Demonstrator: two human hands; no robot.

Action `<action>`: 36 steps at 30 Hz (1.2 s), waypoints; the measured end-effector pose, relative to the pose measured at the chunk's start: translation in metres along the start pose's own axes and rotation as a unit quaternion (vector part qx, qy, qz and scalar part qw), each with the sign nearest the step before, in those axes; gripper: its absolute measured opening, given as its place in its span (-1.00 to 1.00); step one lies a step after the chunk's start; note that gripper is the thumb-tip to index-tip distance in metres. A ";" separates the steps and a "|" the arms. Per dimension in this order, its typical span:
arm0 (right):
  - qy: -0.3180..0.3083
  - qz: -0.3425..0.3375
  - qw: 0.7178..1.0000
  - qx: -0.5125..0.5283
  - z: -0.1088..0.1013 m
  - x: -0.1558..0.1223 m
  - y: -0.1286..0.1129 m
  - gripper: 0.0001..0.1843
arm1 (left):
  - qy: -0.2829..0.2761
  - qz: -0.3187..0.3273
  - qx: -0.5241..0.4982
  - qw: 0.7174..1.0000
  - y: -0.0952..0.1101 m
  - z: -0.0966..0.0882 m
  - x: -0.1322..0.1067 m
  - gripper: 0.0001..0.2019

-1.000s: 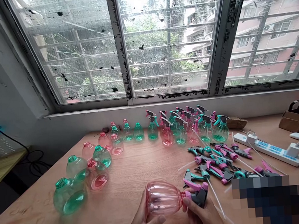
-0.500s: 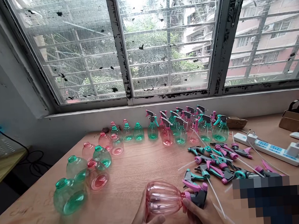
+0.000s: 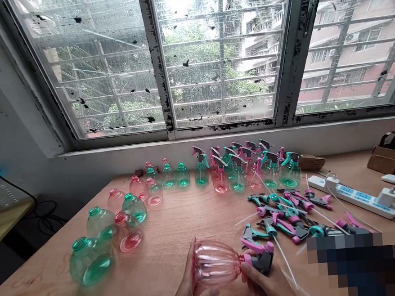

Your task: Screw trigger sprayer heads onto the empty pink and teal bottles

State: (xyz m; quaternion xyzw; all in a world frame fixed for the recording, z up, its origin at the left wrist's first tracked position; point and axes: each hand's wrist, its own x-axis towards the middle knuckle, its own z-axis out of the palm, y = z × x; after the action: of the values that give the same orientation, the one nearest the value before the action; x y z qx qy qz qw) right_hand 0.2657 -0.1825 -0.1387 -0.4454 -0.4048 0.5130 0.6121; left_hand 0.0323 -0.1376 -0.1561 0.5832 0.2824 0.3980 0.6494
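A clear pink spray bottle (image 3: 216,260) lies on its side between my hands near the front of the table, its base to the left. My left hand (image 3: 192,281) cups the base end, fingers behind it and thumb below. At the neck, my right hand (image 3: 262,276) pinches the pink collar of the black and pink spray head (image 3: 262,257), which sits on the bottle mouth. How tightly the collar is screwed on cannot be seen. Loose spray heads (image 3: 290,213) with white tubes lie in a heap just beyond my right hand.
Green and pink bottles without heads, such as a green bottle (image 3: 92,261), stand along the left. Several bottles with spray heads (image 3: 238,176) are grouped at the back. A power strip (image 3: 353,195) and a cardboard box (image 3: 390,157) are at the right.
My left thumb has shifted slightly, and the left fingers look a little straighter along the bottle's base. The bottle and my right hand stay almost where they were.
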 end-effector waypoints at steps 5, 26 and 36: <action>0.008 -0.001 1.000 0.002 0.002 -0.001 -0.002 -0.43 | 0.009 0.002 0.014 1.000 0.007 0.004 -0.002 0.19; -0.004 0.000 1.000 -0.009 -0.001 0.000 0.001 -0.45 | -0.024 0.006 -0.006 1.000 0.015 0.007 0.001 0.17; 0.004 -0.003 1.000 0.026 -0.001 0.001 0.004 -0.47 | -0.027 0.017 0.009 0.999 0.011 0.004 -0.001 0.24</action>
State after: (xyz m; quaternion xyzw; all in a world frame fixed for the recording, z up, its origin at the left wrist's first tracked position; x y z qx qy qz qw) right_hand 0.2660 -0.1811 -0.1433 -0.4301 -0.3901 0.5198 0.6266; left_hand 0.0329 -0.1409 -0.1448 0.6044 0.2586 0.3900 0.6448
